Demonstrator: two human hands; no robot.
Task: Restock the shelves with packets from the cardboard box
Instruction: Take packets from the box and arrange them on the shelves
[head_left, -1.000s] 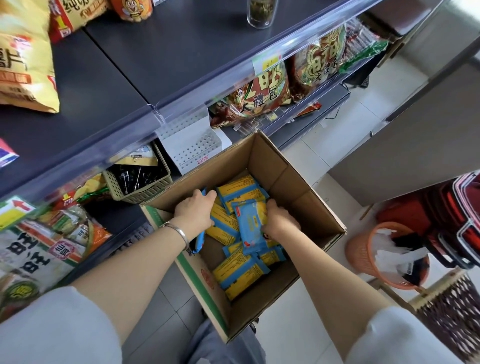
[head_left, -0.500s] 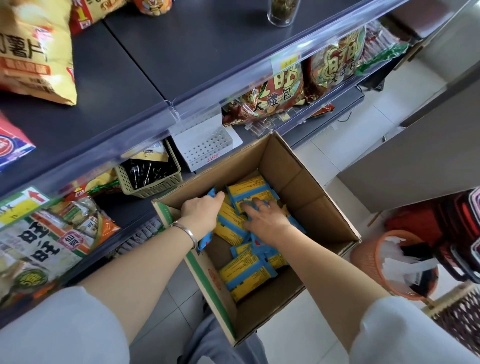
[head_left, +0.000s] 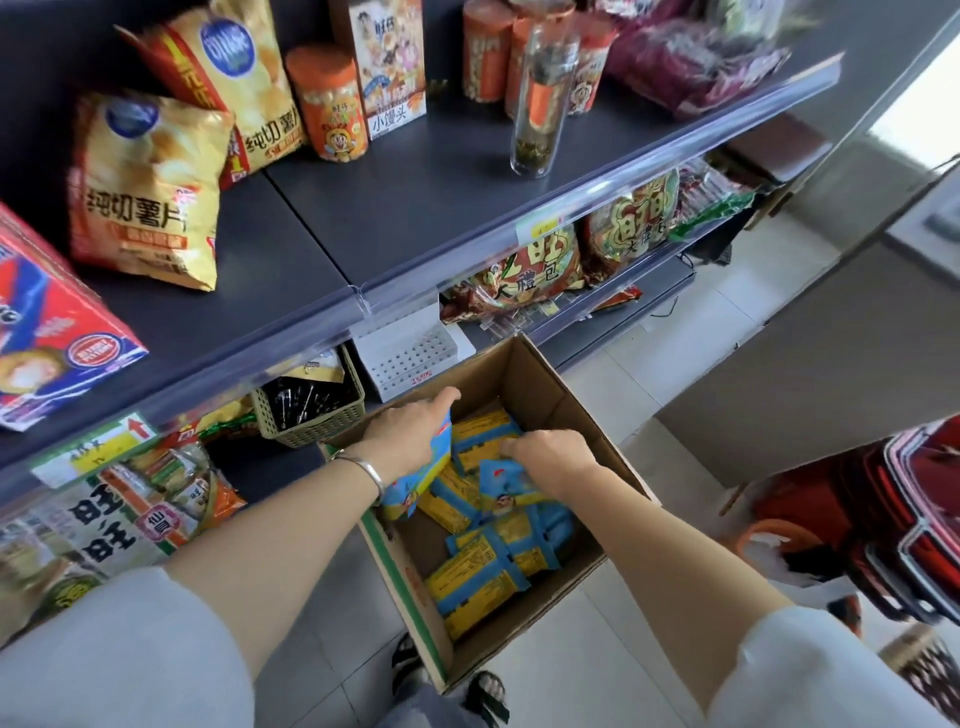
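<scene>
An open cardboard box (head_left: 550, 384) stands on the floor under the dark shelves (head_left: 415, 208), holding several blue-and-yellow packets (head_left: 483, 566). My left hand (head_left: 410, 431) grips a blue-and-yellow packet (head_left: 415, 483) at the box's left inner side, raised a little above the pile. My right hand (head_left: 553, 457) reaches into the middle of the box, its fingers curled on another blue packet (head_left: 506, 488) lying on the heap. The fingertips of both hands are partly hidden.
Chip bags (head_left: 140, 192), orange canisters (head_left: 327, 104) and a clear tube (head_left: 537, 104) stand on the upper shelf. A small green basket (head_left: 311, 415) and a white perforated tray (head_left: 410, 358) sit on the lower shelf. An orange bin (head_left: 779, 551) and a red case (head_left: 914, 514) stand at the right.
The view tilted up, showing the upper shelf. My left hand has lifted its packet higher at the box's left side. My right hand shifted right onto a packet in the middle.
</scene>
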